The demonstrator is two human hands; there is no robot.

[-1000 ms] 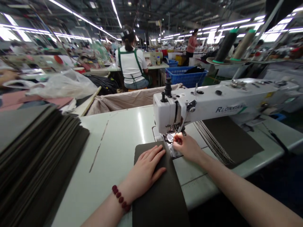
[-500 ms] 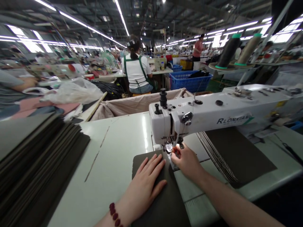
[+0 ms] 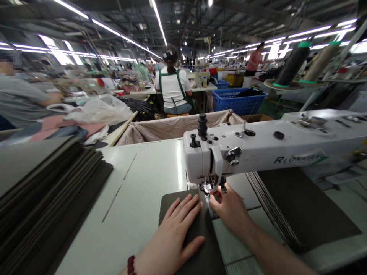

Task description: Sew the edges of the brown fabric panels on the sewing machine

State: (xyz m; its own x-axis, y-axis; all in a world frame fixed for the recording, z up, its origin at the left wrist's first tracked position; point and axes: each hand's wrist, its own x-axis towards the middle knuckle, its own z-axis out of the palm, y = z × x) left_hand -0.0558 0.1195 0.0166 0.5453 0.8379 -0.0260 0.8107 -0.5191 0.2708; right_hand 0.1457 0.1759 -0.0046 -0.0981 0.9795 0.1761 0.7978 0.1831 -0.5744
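Observation:
My left hand (image 3: 179,233) lies flat with fingers spread on a dark olive fabric panel (image 3: 210,240), whose far edge reaches the needle area of a white sewing machine (image 3: 243,149). Beside the presser foot (image 3: 207,188), my right hand (image 3: 231,210) is closed, with thumb and fingertips pinched together. What sits between those fingertips is too small or hidden to make out. To the right, under the machine arm, rests a stack of dark panels (image 3: 306,206).
A tall pile of dark panels (image 3: 57,191) fills the table's left side. Behind the pale green tabletop (image 3: 137,183) hangs a beige cloth-lined bin (image 3: 160,130). Thread cones (image 3: 295,63) stand at right. A blue basket (image 3: 237,101) and a seated person (image 3: 173,88) are farther back.
The view has shifted slightly, so the scene sits lower and parts of it farther right. My left hand stays flat on the panel, and my right hand stays pinched by the presser foot.

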